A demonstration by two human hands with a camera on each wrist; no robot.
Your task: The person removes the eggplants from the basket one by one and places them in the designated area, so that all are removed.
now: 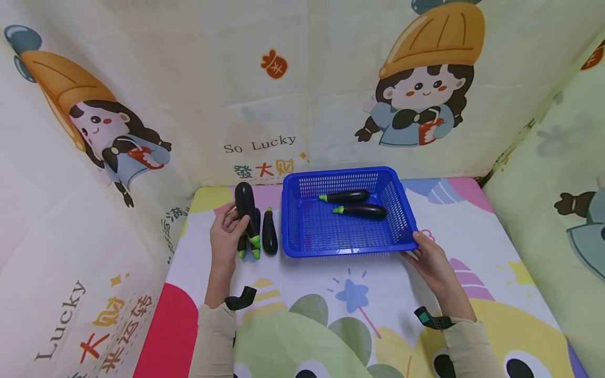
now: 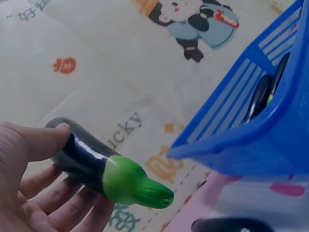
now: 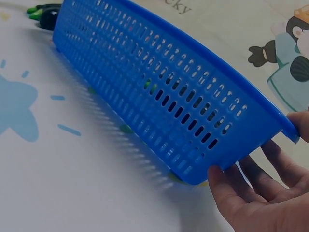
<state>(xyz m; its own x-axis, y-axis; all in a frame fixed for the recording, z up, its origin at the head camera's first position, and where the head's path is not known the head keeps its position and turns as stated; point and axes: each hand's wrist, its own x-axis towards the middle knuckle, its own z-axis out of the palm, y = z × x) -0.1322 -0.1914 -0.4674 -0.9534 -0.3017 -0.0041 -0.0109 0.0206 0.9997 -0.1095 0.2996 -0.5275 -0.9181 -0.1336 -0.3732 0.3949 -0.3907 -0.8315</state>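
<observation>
My left hand (image 1: 226,233) holds a dark eggplant (image 1: 244,201) between thumb and fingers, its green stem end pointing down toward me; in the left wrist view that green cap (image 2: 128,176) faces the basket. Partly hidden under it, more eggplants (image 1: 256,254) lie on the table, and a separate eggplant (image 1: 269,233) lies just left of the basket. Two eggplants (image 1: 347,196) rest inside the blue plastic basket (image 1: 350,251), stems leftward. At the basket's near right corner my right hand (image 1: 431,262) grips the rim, thumb on top and fingers beneath and against the wall.
A colourful cartoon-print cloth (image 1: 302,294) covers the table. Pale printed sheets (image 1: 331,121) hang as walls behind and at both sides, the back one close behind the basket. Each wrist wears a dark strap-mounted camera (image 1: 242,299).
</observation>
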